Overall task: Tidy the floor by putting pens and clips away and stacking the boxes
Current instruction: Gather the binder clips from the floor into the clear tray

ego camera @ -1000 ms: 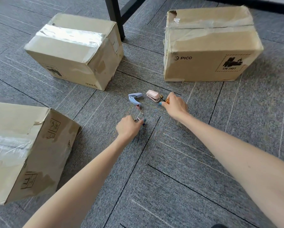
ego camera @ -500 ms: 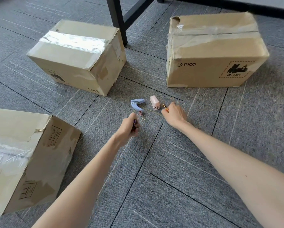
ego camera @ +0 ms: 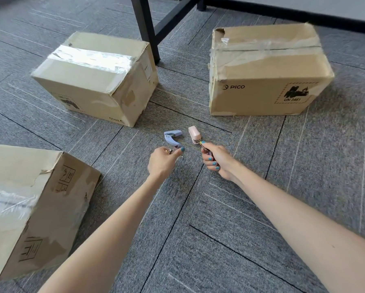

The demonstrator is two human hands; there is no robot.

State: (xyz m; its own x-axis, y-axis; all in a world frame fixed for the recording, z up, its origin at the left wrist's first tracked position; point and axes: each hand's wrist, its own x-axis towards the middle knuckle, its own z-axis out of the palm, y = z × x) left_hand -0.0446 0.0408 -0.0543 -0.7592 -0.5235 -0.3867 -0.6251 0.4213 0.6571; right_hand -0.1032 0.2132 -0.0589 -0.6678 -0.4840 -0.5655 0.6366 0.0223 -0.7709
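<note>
Three taped cardboard boxes lie on the grey carpet: one at the back left, one at the back right printed PICO, one at the near left. Between them sit a blue clip dispenser and a pink one. My left hand is closed around small gold clips, right beside the blue dispenser. My right hand is closed on a bundle of small clips or pens, its tip touching the pink dispenser.
A black table leg with a slanted brace stands behind the boxes. A dark skirting strip runs along the wall at the back right. Carpet tiles cover the floor near me.
Both hands have lifted slightly off the carpet with the small items in them. My right hand has turned palm-side up. The view has drifted back a little.
</note>
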